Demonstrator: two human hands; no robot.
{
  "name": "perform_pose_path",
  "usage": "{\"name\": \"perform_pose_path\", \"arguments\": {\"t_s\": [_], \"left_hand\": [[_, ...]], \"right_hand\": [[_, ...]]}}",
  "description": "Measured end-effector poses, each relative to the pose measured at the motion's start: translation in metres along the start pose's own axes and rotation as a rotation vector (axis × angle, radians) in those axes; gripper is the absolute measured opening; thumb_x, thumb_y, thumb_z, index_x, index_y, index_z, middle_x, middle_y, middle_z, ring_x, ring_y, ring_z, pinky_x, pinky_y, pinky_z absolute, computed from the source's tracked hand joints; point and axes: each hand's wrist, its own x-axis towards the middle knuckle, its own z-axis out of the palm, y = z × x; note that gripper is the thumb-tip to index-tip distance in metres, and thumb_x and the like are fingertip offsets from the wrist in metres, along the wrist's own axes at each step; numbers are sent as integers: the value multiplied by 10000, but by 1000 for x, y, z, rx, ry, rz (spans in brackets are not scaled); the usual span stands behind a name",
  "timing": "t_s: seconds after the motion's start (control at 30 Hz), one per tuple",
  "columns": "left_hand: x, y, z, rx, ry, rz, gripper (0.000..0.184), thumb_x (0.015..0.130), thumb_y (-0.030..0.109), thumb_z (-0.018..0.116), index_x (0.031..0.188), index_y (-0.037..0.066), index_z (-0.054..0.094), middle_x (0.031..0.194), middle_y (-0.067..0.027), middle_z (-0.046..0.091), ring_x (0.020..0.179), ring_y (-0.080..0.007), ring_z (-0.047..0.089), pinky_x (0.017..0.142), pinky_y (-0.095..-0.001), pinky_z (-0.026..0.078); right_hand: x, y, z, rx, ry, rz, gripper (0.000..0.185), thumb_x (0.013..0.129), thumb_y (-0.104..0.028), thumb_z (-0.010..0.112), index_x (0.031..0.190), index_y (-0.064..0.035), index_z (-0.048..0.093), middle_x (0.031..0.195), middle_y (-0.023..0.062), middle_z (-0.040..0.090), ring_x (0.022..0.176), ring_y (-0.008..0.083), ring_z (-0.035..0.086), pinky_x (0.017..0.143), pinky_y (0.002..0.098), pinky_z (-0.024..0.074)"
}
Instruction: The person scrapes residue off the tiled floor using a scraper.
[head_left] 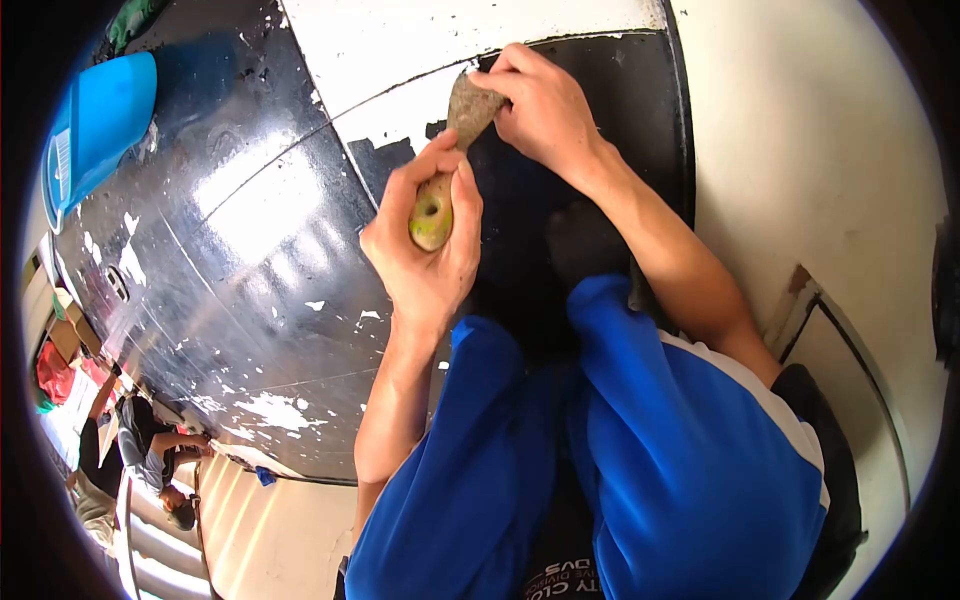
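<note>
My left hand point(425, 235) is wrapped round the worn handle of a putty knife point(473, 108); the handle's yellow-green butt end with a hole points toward me. Its blade is dull and brownish, flaring away from me over the border between black and white surface. With thumb and fingers closed, my right hand point(540, 105) grips the right side of that blade near its far edge. Under the blade lies a black coating point(600, 110) with a ragged edge. White surface point(400, 90) shows beside it, with a few black scraps left on it.
A glossy black panel point(260, 260) with white chipped patches stretches to the left. A blue plastic basin point(110, 120) stands at upper left. At lower left are other people point(150, 440) near red and brown items. A cream wall point(800, 150) rises at right. My blue-trousered knees are raised below.
</note>
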Motion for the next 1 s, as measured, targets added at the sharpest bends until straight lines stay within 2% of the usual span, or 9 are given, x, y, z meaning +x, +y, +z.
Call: {"name": "perform_pose_path", "arguments": {"t_s": [0.17, 0.37, 0.5, 0.63, 0.83, 1.0], "left_hand": [[1, 6, -4, -25, -21, -29, 93, 967, 24, 695, 1026, -44, 674, 1121, -191, 771, 810, -68, 671, 742, -242, 561], [5, 3, 0, -24, -1, -24, 101, 969, 28, 696, 1038, -42, 678, 1139, -203, 765, 817, -72, 667, 759, -241, 557], [1, 7, -6, -37, -35, -48, 94, 974, 28, 691, 1033, -44, 676, 1114, -195, 770, 774, -55, 645, 734, -244, 553], [-5, 3, -3, -94, 2, -68, 72, 976, 23, 685, 1007, -41, 671, 1102, -186, 771, 752, -44, 635, 700, -231, 544], [-4, 9, -4, -31, -31, -45, 77, 971, 28, 687, 1002, -42, 678, 1104, -169, 776, 736, -48, 640, 679, -228, 539], [-4, 4, -4, -29, -23, -45, 86, 962, 17, 688, 1022, -44, 679, 1124, -184, 772, 744, -51, 653, 696, -234, 553]], "right_hand": [[-7, -7, -8, -42, -75, 70, 399, 726, 61, 695, 1093, -72, 781, 962, 60, 647, 875, 274, 674, 740, 375, 566], [0, -3, -3, -30, -28, 38, 393, 724, 58, 700, 1081, -80, 786, 963, 52, 645, 868, 270, 673, 738, 377, 568], [-7, -8, -6, -52, -75, 72, 370, 722, 54, 703, 1055, -83, 790, 952, 49, 643, 867, 266, 671, 735, 377, 567], [-6, -8, -8, -43, -20, 16, 345, 732, 50, 707, 1041, -80, 790, 934, 45, 638, 858, 264, 668, 729, 373, 568], [-15, -9, -9, -54, -84, 84, 390, 738, 58, 711, 1096, -82, 783, 960, 45, 646, 870, 257, 676, 746, 363, 580], [-13, -4, -5, -45, -45, 30, 409, 739, 73, 704, 1108, -84, 782, 960, 41, 638, 868, 249, 671, 744, 363, 580]]}}
